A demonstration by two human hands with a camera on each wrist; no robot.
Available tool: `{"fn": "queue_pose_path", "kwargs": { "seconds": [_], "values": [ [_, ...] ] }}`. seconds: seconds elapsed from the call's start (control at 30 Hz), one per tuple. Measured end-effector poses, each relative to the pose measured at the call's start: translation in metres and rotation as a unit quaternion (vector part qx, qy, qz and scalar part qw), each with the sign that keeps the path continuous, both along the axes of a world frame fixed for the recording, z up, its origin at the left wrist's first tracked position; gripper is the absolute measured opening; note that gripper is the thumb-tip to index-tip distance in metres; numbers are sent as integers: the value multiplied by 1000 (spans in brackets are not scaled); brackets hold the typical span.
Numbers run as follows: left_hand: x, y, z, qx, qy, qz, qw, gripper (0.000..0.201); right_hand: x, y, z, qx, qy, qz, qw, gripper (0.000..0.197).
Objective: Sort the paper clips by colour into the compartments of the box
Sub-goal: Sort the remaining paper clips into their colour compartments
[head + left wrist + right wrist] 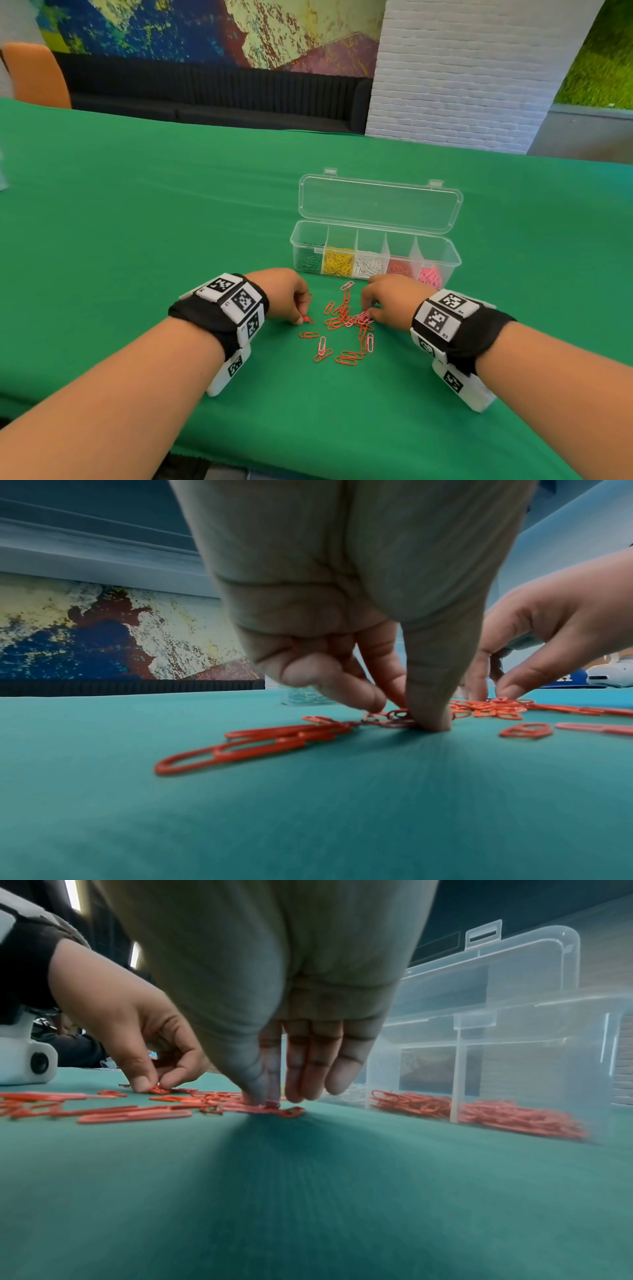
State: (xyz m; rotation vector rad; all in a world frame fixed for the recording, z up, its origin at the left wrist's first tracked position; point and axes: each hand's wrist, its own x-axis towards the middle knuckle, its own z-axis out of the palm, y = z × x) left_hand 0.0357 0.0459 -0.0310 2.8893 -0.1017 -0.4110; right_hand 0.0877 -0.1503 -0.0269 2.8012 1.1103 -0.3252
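A loose heap of red and pink paper clips [344,318] lies on the green cloth in front of the clear box [445,255]. The box's lid stands open, and its compartments hold dark green, yellow, white, red and pink clips. At the heap's left edge, my left hand [303,317] pinches a red paper clip [394,718] against the cloth with thumb and curled fingers. My right hand [368,313] is at the heap's right edge. Its thumb and forefinger pinch a pink paper clip [263,1108], and the other fingers [339,1080] hang above the cloth.
The green cloth [137,222] spreads wide to the left and behind the box. Single clips [322,346] lie scattered nearer me. An orange chair [37,75] and a dark bench stand beyond the far edge. A white brick pillar [462,68] rises behind the box.
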Motion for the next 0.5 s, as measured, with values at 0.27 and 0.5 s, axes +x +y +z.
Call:
{"fn": "queue_pose_path", "kwargs": {
  "seconds": [0.27,0.5],
  "values": [
    [2,1,-1,-21,-31,0,999,9,-2,0,2,52,-13,-46,998,10],
    [4,3,0,-36,-61,43,997,13,0,-4,0,99,-5,-112,989,25]
  ]
}}
